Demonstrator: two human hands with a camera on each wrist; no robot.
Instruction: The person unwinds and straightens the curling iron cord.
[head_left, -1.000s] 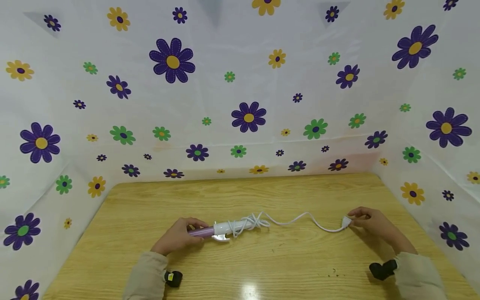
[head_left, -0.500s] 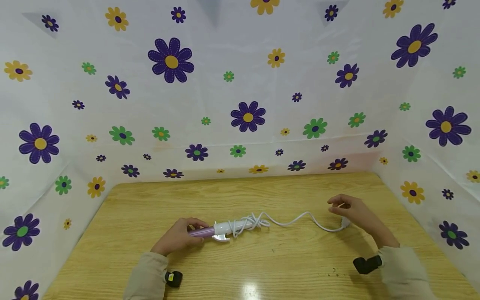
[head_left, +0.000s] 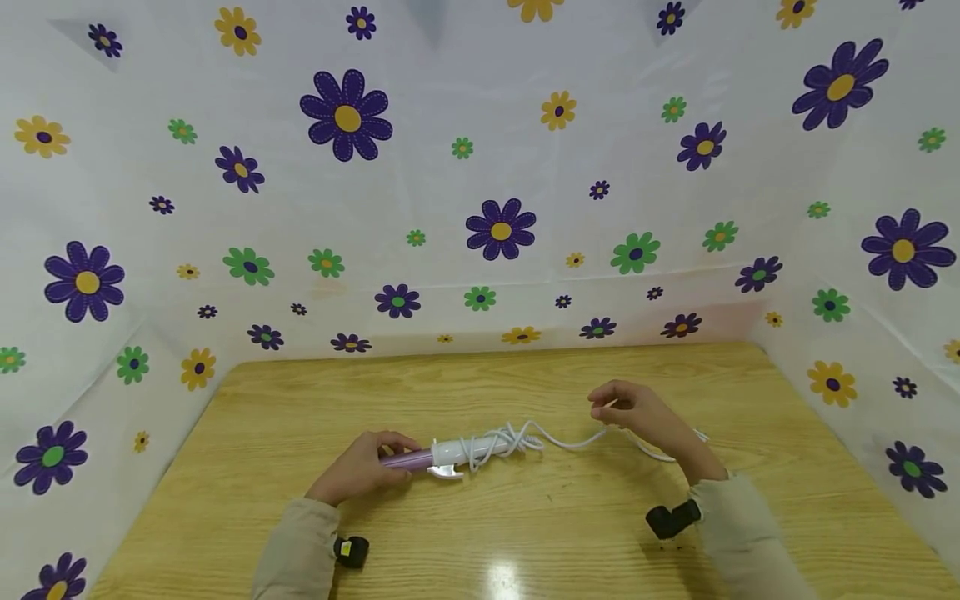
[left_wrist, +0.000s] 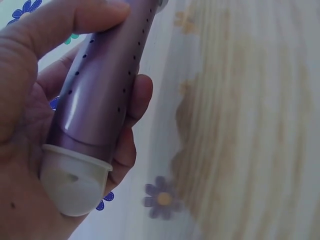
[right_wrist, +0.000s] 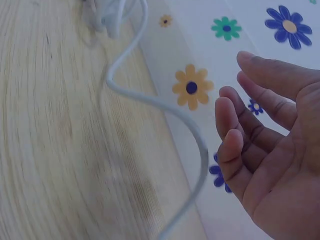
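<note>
A curling iron (head_left: 450, 452) with a purple barrel and a white handle lies on the wooden table. My left hand (head_left: 362, 468) grips its barrel; close up in the left wrist view, thumb and fingers wrap the purple barrel (left_wrist: 100, 90), which has rows of small holes and a white end cap (left_wrist: 75, 185). White cord (head_left: 566, 445) is looped around the handle and runs off to the right. Above that stretch, my right hand (head_left: 636, 411) hovers with loosely bent fingers and nothing in them. In the right wrist view the cord (right_wrist: 172, 109) passes apart from the fingers.
The plug end (head_left: 702, 434) of the cord shows just beyond my right forearm. Flower-printed white sheeting (head_left: 420, 167) encloses the wooden table (head_left: 570, 533) at the back and both sides. Each wrist carries a small black camera (head_left: 351, 552).
My right hand has let go of the plug, lifted, and moved left over the cord. The left hand keeps its hold on the curling iron, which stays in place.
</note>
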